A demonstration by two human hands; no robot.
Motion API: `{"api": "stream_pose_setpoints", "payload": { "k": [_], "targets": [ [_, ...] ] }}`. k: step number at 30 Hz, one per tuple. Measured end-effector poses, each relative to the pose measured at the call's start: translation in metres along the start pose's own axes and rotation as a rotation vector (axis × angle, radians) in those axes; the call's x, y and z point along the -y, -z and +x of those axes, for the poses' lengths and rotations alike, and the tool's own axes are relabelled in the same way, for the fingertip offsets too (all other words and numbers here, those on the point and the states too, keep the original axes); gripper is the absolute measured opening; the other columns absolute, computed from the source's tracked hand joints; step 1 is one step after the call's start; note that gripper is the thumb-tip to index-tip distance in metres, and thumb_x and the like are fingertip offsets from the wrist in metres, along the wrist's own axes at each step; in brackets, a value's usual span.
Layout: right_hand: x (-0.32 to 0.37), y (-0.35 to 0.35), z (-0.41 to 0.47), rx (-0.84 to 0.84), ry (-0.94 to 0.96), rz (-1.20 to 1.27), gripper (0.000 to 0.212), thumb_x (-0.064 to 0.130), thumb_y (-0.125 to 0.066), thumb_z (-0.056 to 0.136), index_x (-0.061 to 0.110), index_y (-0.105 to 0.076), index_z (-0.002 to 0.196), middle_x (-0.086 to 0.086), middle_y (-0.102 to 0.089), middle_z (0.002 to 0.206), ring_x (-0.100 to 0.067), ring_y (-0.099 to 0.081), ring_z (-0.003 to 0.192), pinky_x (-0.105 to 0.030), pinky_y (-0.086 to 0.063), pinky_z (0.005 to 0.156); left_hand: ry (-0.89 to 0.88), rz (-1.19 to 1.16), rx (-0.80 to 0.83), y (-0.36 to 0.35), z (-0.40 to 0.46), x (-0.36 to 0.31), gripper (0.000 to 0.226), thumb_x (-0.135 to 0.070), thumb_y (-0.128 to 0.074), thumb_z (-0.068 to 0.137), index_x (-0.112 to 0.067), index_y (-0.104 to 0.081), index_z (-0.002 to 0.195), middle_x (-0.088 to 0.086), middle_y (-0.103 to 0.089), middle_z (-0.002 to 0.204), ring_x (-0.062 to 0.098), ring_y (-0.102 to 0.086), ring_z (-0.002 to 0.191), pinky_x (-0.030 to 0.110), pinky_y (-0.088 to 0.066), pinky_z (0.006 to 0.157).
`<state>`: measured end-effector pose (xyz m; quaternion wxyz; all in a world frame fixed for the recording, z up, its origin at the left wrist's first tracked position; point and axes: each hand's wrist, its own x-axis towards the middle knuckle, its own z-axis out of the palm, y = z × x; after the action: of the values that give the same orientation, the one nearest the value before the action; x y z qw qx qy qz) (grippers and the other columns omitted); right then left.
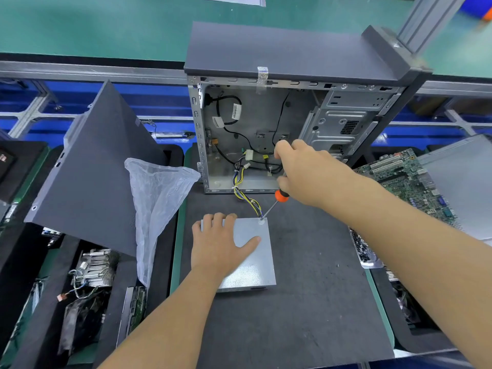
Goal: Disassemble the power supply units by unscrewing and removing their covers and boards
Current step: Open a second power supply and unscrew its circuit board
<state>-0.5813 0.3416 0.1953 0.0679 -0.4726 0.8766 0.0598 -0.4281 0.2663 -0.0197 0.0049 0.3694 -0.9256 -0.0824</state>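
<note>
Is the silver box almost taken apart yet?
Not yet. Done: the box is out of the case, on the mat. Now: the left hand steadies it while the right hand sets the screwdriver at a corner. Left: lid and board.

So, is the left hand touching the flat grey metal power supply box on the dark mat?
Touching. The head view shows the left hand lying flat on the grey metal power supply box, fingers reaching its far edge.
</note>
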Motion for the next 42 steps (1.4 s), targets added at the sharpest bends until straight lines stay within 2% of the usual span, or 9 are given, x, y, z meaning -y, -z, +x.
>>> {"api": "stream_pose_setpoints", "payload": {
  "k": [7, 10, 13, 18, 23, 27, 33, 38, 42],
  "targets": [
    [-0.006, 0.006, 0.006, 0.135, 0.037, 0.238, 0.056, 0.03, -0.073, 0.087, 0.025, -0.043, 0.134, -0.005, -0.042, 0.125, -0.034, -0.05, 0.107, -0.045, -0.048, 0.087, 0.001, -0.011, -0.007, -0.001, 0.0, 0.001, 0.088, -0.088, -0.018, 0.078, -0.03, -0.048, 0.136, -0.008, -0.052, 0.122, 0.021, -0.04, 0.116, 0.043, -0.029, 0.106],
    [-0.005, 0.006, 0.004, 0.099, -0.019, 0.02, 0.049, 0.056, -0.051, 0.096, 0.023, -0.043, 0.131, -0.008, -0.044, 0.093, -0.033, -0.047, 0.087, -0.04, -0.044, 0.069, 0.004, -0.015, -0.008, -0.001, 0.0, 0.001, 0.088, -0.088, -0.018, 0.078, -0.03, -0.048, 0.136, -0.008, -0.052, 0.123, 0.021, -0.04, 0.117, 0.043, -0.028, 0.106],
    [-0.004, 0.005, 0.003, 0.059, 0.024, -0.204, 0.036, 0.036, -0.033, 0.105, 0.016, -0.043, 0.133, -0.01, -0.041, 0.09, -0.031, -0.04, 0.072, -0.037, -0.032, 0.059, 0.003, -0.017, -0.006, -0.001, 0.0, 0.0, 0.089, -0.088, -0.018, 0.078, -0.03, -0.048, 0.137, -0.008, -0.052, 0.124, 0.02, -0.04, 0.118, 0.043, -0.028, 0.107],
    [-0.009, 0.008, 0.006, 0.123, 0.079, 0.257, 0.048, 0.019, -0.053, 0.093, 0.024, -0.038, 0.139, -0.005, -0.048, 0.12, -0.029, -0.05, 0.099, -0.041, -0.049, 0.083, 0.001, -0.023, -0.012, -0.001, 0.0, 0.0, 0.089, -0.089, -0.018, 0.078, -0.03, -0.047, 0.138, -0.008, -0.051, 0.124, 0.021, -0.039, 0.119, 0.043, -0.028, 0.107],
    [-0.005, 0.006, 0.004, 0.168, -0.053, 0.059, 0.056, 0.05, -0.055, 0.096, 0.023, -0.033, 0.14, -0.009, -0.042, 0.128, -0.035, -0.051, 0.097, -0.039, -0.044, 0.075, 0.0, -0.036, -0.025, -0.001, 0.0, 0.0, 0.089, -0.089, -0.018, 0.077, -0.03, -0.048, 0.136, -0.008, -0.052, 0.123, 0.021, -0.04, 0.117, 0.044, -0.029, 0.107],
    [-0.007, -0.001, 0.001, 0.046, 0.083, -0.044, 0.026, 0.034, -0.036, 0.105, 0.02, -0.044, 0.125, -0.009, -0.052, 0.114, -0.037, -0.053, 0.095, -0.045, -0.047, 0.082, 0.002, -0.047, -0.024, -0.001, -0.001, 0.0, 0.089, -0.089, -0.018, 0.077, -0.03, -0.048, 0.136, -0.008, -0.051, 0.124, 0.021, -0.039, 0.118, 0.044, -0.028, 0.107],
    [-0.018, 0.001, 0.0, 0.106, 0.137, 0.297, 0.047, 0.011, -0.069, 0.084, 0.027, -0.046, 0.123, 0.002, -0.036, 0.125, -0.032, -0.056, 0.098, -0.047, -0.051, 0.085, -0.01, -0.04, -0.042, 0.002, -0.002, -0.001, 0.087, -0.088, -0.02, 0.078, -0.029, -0.05, 0.135, -0.007, -0.053, 0.124, 0.021, -0.041, 0.118, 0.045, -0.027, 0.109],
    [-0.023, -0.005, 0.0, 0.069, -0.021, 0.243, 0.05, 0.063, -0.053, 0.09, 0.019, -0.048, 0.115, -0.005, -0.045, 0.103, -0.03, -0.049, 0.092, -0.038, -0.041, 0.072, -0.102, -0.109, -0.133, 0.007, -0.005, -0.002, 0.069, -0.075, -0.04, 0.085, -0.025, -0.057, 0.13, -0.005, -0.054, 0.126, 0.021, -0.045, 0.122, 0.057, -0.021, 0.116],
    [-0.025, -0.007, -0.001, 0.029, -0.063, 0.062, 0.04, 0.051, -0.043, 0.101, 0.013, -0.049, 0.114, -0.009, -0.048, 0.09, -0.035, -0.049, 0.085, -0.039, -0.04, 0.069, -0.217, -0.159, -0.28, 0.006, -0.01, -0.002, 0.041, -0.044, -0.063, 0.091, -0.017, -0.065, 0.121, -0.002, -0.063, 0.117, 0.026, -0.056, 0.112, 0.05, -0.03, 0.11]
  ]
}}
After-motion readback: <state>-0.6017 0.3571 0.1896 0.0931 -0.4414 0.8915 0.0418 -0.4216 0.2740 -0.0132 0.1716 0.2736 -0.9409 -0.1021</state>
